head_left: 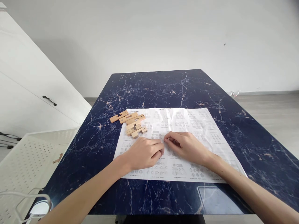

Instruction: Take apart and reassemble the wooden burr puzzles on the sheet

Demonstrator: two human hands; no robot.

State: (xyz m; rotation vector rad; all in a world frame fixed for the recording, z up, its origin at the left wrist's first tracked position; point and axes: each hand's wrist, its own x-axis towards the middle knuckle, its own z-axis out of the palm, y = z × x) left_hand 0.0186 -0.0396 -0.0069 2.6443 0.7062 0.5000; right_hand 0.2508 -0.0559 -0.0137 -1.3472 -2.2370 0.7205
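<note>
Paper sheet, printed with rows of small diagrams, lies creased on the near half of the dark marbled table. Left hand and right hand both rest over its middle, fingertips near each other, narrow gap between. Fingers curled on both; can't tell if anything sits inside either curl, nothing visible poking out.

Wooden pieces sit in a loose pile at the sheet's far left corner, just beyond the left hand, partly on bare table. Some carry dark digits, several have slots or notches.

Handling, my read: sheet is light, limp, creases and tears easily, may slide on the glossy top. Best held flat with spread fingers, or lifted by a free edge; right edge looks clear. Wood should be light, stiff, tough enough for a normal pinch, mild grip from the grain. Take each flat one across its long edges, away from the cut-outs, since thin necks beside the notches are probably the weak spots. Pieces overlap, so pulling a lower one could drag neighbours. Outermost numbered one, over bare table, offers the easiest edge.
</note>
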